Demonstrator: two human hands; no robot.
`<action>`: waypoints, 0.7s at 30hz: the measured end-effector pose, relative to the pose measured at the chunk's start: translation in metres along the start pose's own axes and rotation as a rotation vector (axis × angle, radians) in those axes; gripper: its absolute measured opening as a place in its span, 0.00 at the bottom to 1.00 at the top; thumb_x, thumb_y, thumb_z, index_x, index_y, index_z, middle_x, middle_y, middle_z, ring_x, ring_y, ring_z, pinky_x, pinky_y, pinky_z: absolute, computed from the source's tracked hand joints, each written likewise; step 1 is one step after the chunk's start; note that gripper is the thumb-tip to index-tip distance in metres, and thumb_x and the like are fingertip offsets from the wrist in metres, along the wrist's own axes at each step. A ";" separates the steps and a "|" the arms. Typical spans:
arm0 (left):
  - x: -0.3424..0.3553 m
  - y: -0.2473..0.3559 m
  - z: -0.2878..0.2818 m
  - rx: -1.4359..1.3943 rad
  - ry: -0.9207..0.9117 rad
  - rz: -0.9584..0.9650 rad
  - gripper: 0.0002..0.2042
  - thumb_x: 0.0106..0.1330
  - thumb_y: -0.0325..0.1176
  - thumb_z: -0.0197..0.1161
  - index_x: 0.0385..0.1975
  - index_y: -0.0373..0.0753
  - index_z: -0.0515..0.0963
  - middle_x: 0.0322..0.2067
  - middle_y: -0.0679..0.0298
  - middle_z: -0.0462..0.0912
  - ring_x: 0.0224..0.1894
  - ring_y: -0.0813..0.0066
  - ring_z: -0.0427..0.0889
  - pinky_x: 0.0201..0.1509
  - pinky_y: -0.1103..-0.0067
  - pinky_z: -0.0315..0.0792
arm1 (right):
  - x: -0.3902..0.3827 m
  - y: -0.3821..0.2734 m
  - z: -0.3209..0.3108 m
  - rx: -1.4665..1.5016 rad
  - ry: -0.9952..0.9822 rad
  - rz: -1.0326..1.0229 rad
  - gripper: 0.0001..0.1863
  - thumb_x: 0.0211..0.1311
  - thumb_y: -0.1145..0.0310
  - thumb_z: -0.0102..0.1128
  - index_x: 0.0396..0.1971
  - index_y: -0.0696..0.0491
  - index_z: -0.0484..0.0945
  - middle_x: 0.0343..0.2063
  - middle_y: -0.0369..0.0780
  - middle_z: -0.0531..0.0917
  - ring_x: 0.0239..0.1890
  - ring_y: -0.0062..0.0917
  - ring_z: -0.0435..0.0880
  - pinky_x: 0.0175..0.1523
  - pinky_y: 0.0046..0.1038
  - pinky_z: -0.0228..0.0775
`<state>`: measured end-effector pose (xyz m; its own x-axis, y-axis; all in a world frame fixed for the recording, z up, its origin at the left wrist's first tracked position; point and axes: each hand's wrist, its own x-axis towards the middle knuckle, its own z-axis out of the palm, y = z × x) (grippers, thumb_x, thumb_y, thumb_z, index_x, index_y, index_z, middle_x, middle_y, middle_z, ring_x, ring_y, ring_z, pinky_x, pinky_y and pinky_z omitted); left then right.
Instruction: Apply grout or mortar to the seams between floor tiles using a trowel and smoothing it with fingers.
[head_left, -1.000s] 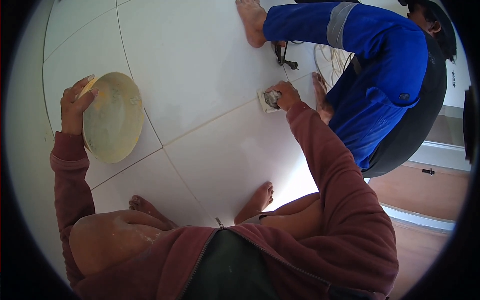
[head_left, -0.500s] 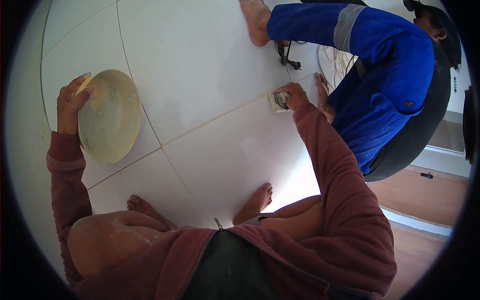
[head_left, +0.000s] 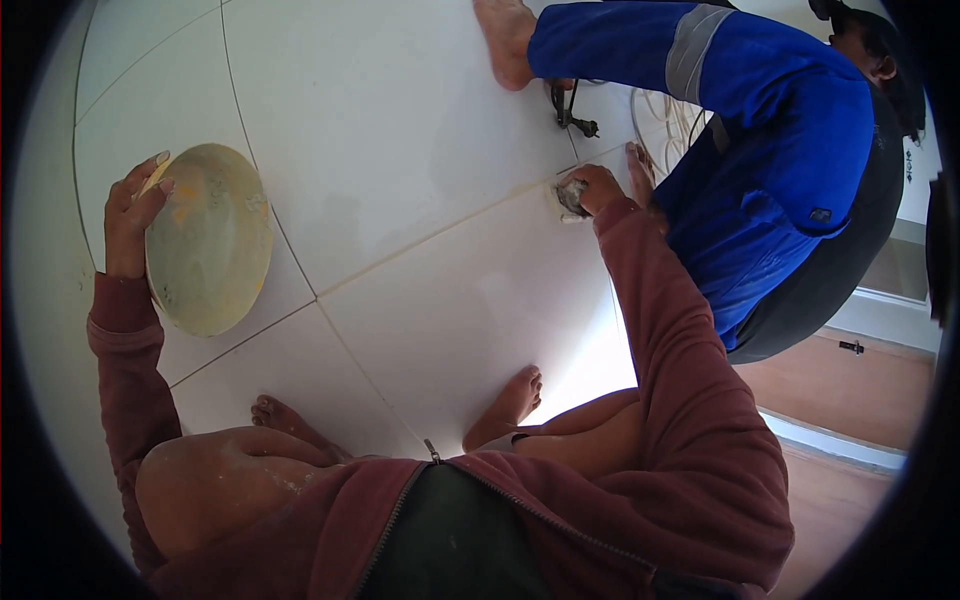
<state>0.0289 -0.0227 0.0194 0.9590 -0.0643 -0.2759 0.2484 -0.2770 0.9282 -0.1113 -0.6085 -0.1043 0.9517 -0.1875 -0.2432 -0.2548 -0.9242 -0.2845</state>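
Observation:
My left hand (head_left: 138, 210) grips a cream-coloured, paste-smeared plastic bowl (head_left: 210, 245) by its rim, tilting it so the inside faces up toward me. My right hand (head_left: 598, 185) is closed on a small pale square pad (head_left: 560, 208) with grey smears or a grey lump on it, pressed on the white tiled floor along a joint line (head_left: 455, 222). My fingers partly cover the pad, so its exact kind cannot be made out. The pad is close to the other person's bare foot.
A person in blue trousers (head_left: 760, 200) sits close on the right, one foot (head_left: 505, 45) at the top. A black cable with a plug (head_left: 575, 120) and pale coiled cable (head_left: 660, 115) lie by them. A wall (head_left: 55, 300) runs along the left.
My right hand and pad have moved right along the joint line, toward the other person's foot. My left hand and the bowl have shifted a little to the left.

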 end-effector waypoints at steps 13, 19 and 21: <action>0.002 -0.012 -0.006 0.054 0.003 0.032 0.19 0.52 0.32 0.58 0.45 0.33 0.71 0.38 0.60 0.72 0.42 0.73 0.71 0.47 0.79 0.65 | 0.000 0.031 0.004 -0.120 0.142 0.058 0.21 0.34 0.82 0.52 0.28 0.39 0.80 0.34 0.33 0.76 0.44 0.34 0.71 0.46 0.35 0.64; 0.001 -0.001 -0.001 0.086 0.031 0.031 0.18 0.52 0.31 0.59 0.44 0.34 0.72 0.38 0.61 0.71 0.43 0.72 0.70 0.48 0.78 0.65 | 0.002 0.044 0.011 -0.023 0.213 0.062 0.20 0.33 0.81 0.55 0.27 0.40 0.80 0.32 0.34 0.76 0.42 0.34 0.71 0.46 0.35 0.64; 0.001 -0.008 -0.004 0.081 0.015 0.055 0.18 0.52 0.31 0.58 0.45 0.34 0.72 0.38 0.61 0.71 0.43 0.73 0.70 0.48 0.79 0.65 | 0.005 0.044 0.009 -0.045 0.139 0.058 0.20 0.33 0.81 0.55 0.27 0.40 0.80 0.32 0.34 0.76 0.43 0.34 0.71 0.45 0.36 0.64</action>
<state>0.0284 -0.0168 0.0132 0.9731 -0.0670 -0.2205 0.1841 -0.3496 0.9186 -0.1198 -0.6471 -0.1262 0.9510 -0.2820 -0.1266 -0.3047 -0.9240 -0.2309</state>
